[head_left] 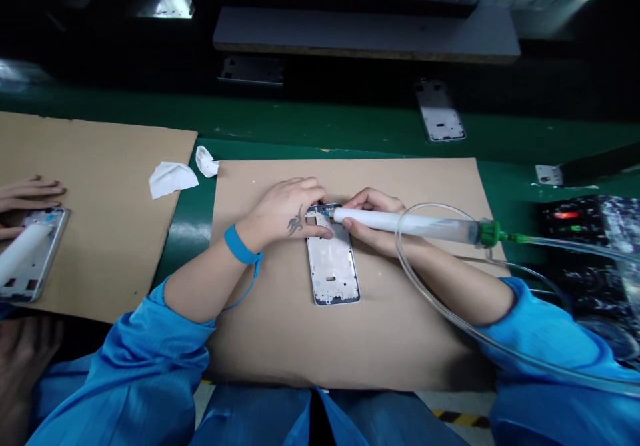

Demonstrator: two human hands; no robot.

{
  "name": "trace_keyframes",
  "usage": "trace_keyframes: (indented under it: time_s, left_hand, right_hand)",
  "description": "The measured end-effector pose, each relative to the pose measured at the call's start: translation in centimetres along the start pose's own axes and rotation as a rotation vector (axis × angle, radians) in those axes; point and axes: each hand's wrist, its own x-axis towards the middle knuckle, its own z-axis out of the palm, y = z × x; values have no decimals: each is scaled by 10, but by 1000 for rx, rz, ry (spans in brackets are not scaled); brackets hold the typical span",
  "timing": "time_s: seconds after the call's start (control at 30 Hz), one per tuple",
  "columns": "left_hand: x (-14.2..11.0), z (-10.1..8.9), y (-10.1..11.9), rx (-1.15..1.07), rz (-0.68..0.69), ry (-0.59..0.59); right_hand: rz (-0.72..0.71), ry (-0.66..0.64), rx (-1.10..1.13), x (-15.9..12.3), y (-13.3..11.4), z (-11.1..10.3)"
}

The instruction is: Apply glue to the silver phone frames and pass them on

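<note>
A silver phone frame [333, 259] lies flat on a sheet of cardboard in front of me. My left hand [287, 216] is closed around the frame's upper left edge, thumb across its face and fingers behind the top. In my right hand [373, 223] is a white dispensing syringe [415, 225], held nearly level, its tip at the top part of the frame near a small blue patch. A green cap on the syringe's rear end joins a clear hose. The fingertips of my left hand are partly hidden.
Cardboard [400, 326] covers the green bench [300, 123]. Another phone frame [440, 109] lies beyond it. White scraps [173, 179] sit at left, where a co-worker's hand [30, 196] rests by another frame [43, 253]. A dark box [580, 223] with a red light stands at right.
</note>
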Motion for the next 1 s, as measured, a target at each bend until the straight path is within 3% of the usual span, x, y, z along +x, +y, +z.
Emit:
trace_keyframes:
  time_s: [1.0]
  left_hand:
    - [0, 1, -2, -3, 17, 7]
  right_hand:
    - [43, 44, 16, 1, -5, -1]
